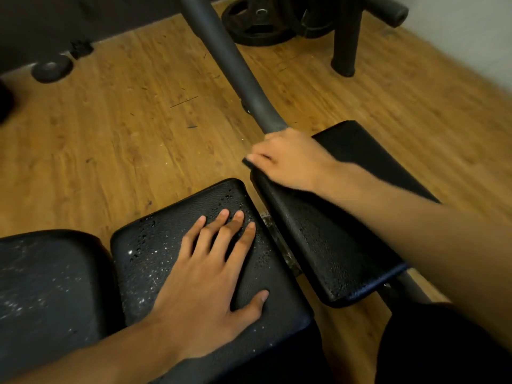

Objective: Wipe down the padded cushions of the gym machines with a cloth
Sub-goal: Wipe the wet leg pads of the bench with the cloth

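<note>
Left hand (210,281) lay flat, grip spread, on the middle cushion (155,253), which was wet with droplets (230,196). Right hand (288,162) curled its grip over the far corner of the right cushion (327,245); whether a cloth lay under it could not be told. Judged best: brace left, wipe long overlapping strokes toward the near edge; wooden floor (124,134) below, weight plates (257,23) beyond.

Your left hand (205,295) lies flat on the black textured middle cushion (155,259); your right hand (288,162) sits on the black angled cushion (332,245) right of it, before the grey metal tube (230,59).
</note>
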A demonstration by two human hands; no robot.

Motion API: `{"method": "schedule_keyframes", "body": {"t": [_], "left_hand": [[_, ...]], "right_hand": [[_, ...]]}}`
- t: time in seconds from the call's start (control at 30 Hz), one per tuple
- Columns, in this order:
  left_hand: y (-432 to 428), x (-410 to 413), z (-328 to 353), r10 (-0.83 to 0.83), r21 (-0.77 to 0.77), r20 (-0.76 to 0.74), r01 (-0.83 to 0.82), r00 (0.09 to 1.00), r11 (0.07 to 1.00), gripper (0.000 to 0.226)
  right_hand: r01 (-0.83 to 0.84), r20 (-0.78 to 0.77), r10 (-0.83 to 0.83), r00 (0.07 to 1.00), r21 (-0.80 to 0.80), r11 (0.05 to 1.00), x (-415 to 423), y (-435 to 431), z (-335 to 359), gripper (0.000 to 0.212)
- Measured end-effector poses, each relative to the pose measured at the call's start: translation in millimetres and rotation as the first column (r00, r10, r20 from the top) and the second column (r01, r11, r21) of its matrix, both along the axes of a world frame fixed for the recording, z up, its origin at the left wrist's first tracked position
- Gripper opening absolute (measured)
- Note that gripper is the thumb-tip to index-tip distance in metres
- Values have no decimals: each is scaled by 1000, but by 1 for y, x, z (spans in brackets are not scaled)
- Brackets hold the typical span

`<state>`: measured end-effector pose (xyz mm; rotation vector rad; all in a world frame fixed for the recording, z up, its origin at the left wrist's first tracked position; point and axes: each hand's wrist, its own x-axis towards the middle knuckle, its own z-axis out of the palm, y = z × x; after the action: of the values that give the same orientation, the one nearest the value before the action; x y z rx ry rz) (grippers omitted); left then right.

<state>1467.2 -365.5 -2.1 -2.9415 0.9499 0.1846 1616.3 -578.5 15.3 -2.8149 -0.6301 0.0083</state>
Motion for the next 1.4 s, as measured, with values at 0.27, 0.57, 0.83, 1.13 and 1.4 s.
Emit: {"method": "schedule_keyframes", "body": {"t": [0.27, 0.57, 0.83, 1.13, 1.4], "left_hand": [[-1, 1, -1, 3, -43, 14, -3, 1000, 999, 91], [-1, 1, 0, -4, -7, 3, 4, 1000, 1000, 92], [-1, 0, 0, 5, -23, -5, -5, 1000, 1000, 90], [1, 0, -1, 5, -58, -16, -6, 1000, 998, 89], [3, 2, 0, -5, -65, -23, 3, 1000, 998, 88]], "right_hand": [[330, 80, -320, 944, -239, 913, 31, -84, -1, 42], [-174, 1, 175, 985, -23, 984, 3, -3, 1, 46], [-112, 37, 118, 992, -123, 986, 8, 32, -14, 53], [-7, -79, 1, 997, -72, 997, 33, -52, 8, 35], [-142, -78, 134, 988, -110, 984, 26, -3, -4, 62]]}}
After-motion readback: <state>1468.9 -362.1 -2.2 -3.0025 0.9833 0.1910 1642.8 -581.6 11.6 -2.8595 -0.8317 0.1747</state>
